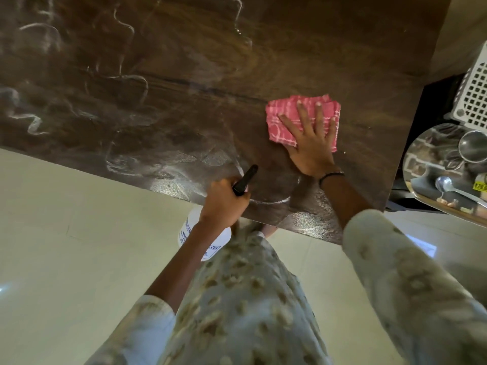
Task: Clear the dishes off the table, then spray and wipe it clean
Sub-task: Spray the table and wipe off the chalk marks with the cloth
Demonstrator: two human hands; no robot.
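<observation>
Wipe stage. The dark wood-grain table (184, 75) shows no dishes in view; its surface is covered in wet, whitish smear trails, heaviest on the left and along the near edge.

The right hand (309, 143) lies flat and spread, fingers (320, 114) splayed, palm pressing the pink checked cloth (279, 111) onto the table near its right end. It isn't gripping, just pinning the cloth down.

The cloth is folded, soft and limp, probably damp. It has no stiffness, so it will bunch if pushed from one edge. Best handled as now, with a broad flat palm over the middle and the fingers holding the far edge down. It is light and not fragile.

The left hand (224, 204) is closed around the neck of the white spray bottle (201, 237), with the black nozzle (245, 179) pointing out over the near table edge. The bottle is rigid plastic and likely part full, so moderate weight; the fill level can't be seen. It may be slick if wet, so the neck and trigger are the right hold.

Off the table to the right sit a steel plate (432, 164) with a spoon (445, 184) and small bowl (473, 146), plus a white basket (474, 93).
</observation>
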